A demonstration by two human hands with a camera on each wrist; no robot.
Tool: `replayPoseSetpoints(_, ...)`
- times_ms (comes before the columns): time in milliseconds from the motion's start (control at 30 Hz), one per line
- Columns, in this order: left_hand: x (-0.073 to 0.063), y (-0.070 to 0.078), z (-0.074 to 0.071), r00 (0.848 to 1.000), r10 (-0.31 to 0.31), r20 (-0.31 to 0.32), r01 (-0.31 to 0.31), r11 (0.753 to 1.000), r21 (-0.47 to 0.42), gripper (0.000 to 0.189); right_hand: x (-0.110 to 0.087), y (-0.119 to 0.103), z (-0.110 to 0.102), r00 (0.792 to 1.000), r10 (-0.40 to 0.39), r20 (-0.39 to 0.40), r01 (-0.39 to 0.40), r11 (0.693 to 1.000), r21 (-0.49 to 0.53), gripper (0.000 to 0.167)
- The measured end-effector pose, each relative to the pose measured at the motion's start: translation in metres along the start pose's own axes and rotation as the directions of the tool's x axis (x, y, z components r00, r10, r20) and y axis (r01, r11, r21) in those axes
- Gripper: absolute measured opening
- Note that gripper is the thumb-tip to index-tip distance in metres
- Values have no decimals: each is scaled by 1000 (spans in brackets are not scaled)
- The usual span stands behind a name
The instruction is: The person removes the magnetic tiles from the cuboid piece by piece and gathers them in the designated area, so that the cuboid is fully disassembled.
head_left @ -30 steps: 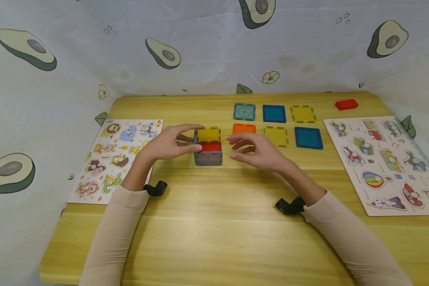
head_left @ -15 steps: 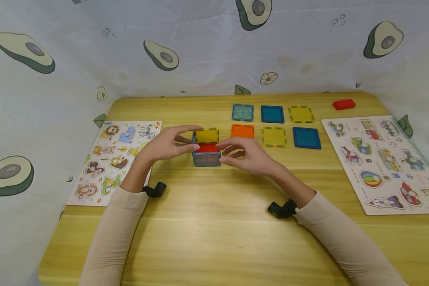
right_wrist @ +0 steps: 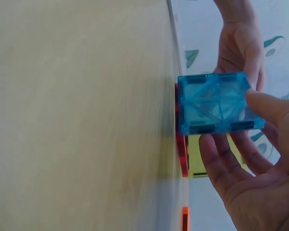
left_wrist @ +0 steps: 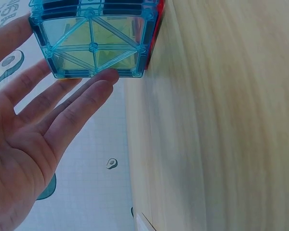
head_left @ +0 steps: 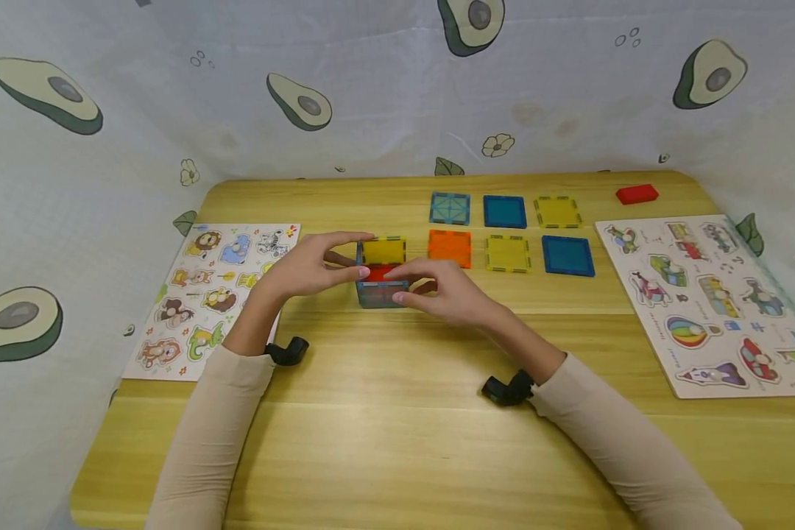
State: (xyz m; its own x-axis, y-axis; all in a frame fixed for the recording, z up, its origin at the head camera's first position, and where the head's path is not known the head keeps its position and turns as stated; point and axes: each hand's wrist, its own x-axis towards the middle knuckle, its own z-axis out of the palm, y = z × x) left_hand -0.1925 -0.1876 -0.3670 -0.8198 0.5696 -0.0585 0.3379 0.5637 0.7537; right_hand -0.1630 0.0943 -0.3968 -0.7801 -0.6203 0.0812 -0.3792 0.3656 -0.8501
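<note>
A small box of see-through magnetic tiles stands mid-table: a red tile [head_left: 376, 274] as floor, a yellow tile [head_left: 383, 252] behind, a blue tile [left_wrist: 70, 36] on the left and another blue tile [right_wrist: 209, 103] in front. My left hand [head_left: 305, 266] spans the left wall, forefinger at the back top corner and thumb at the front corner. With my right hand [head_left: 447, 291] I pinch the front blue tile, thumb on its outer face and fingers behind it through the box's right side. No wall shows on that right side.
To the right lie flat tiles in two rows, among them an orange tile [head_left: 460, 250] and a dark blue tile [head_left: 568, 255]. A red block [head_left: 637, 194] sits at the back. Picture puzzle boards flank the table, an animal board [head_left: 185, 316] left and a vehicle board [head_left: 662, 324] right.
My right hand has moved left from beside the box to its front wall and now pinches the front blue tile. The left hand has stayed at the left wall.
</note>
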Motion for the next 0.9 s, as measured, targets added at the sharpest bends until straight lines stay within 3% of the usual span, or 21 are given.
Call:
replayPoseSetpoints(333,0,1,0,1000,-15,0,15,1000,-8,60,2,0,3,1000,-12,4,12,999,-37,26)
replayPoseSetpoints(900,-2,1,-2,1000,1,-13,-1,1000,-27,60,-17,6,-14,995,72,-67,-68,996,58,24)
